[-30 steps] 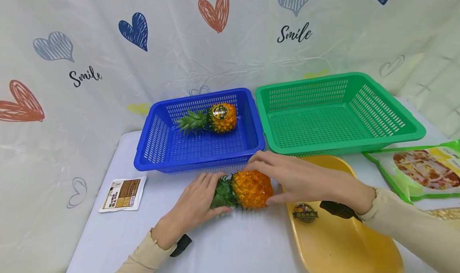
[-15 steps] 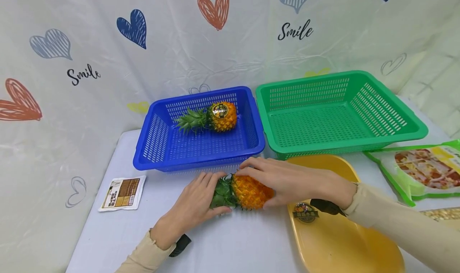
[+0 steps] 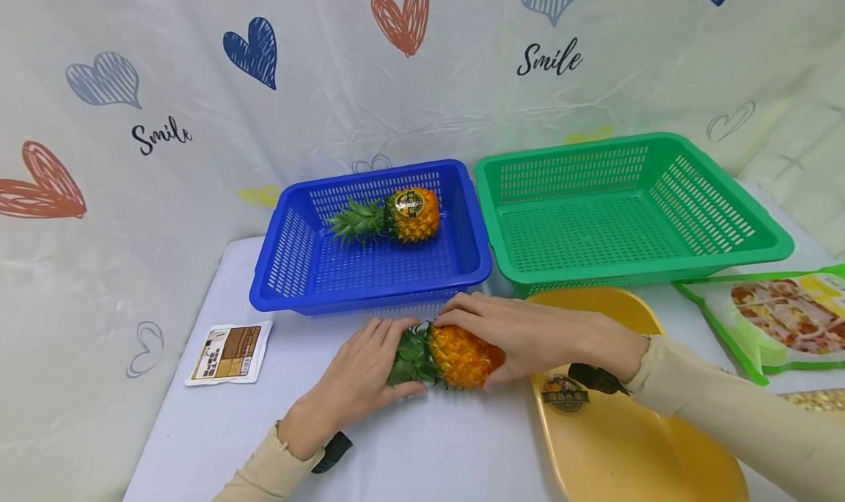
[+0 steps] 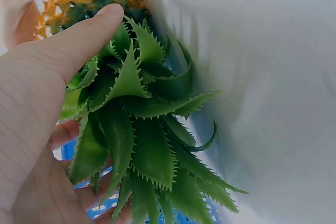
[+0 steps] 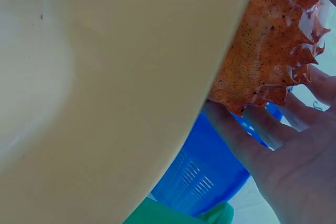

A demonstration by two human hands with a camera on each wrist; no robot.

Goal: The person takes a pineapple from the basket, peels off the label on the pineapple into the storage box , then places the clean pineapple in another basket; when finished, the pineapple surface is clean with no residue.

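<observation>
A small pineapple (image 3: 464, 359) with an orange body and green crown lies sideways on the white table, in front of the blue basket. My left hand (image 3: 359, 370) holds it by the crown; in the left wrist view the thumb runs over the spiny leaves (image 4: 149, 145) and the fingers curl behind them. Around the right end of the body my right hand (image 3: 518, 335) grips with thumb and fingers. The right wrist view shows the pineapple's base (image 5: 262, 51) against these fingers, partly hidden by a yellow rim.
Behind stand a blue basket (image 3: 370, 297) with another pineapple (image 3: 416, 216) in it and a green basket (image 3: 574, 223). A yellow tub (image 3: 614, 450) with a fruit label sits under my right forearm. A small packet (image 3: 229, 353) lies left, a green-edged bag (image 3: 779, 322) right.
My right hand has moved slightly left and closed further around the pineapple's body. The left hand stays on the crown.
</observation>
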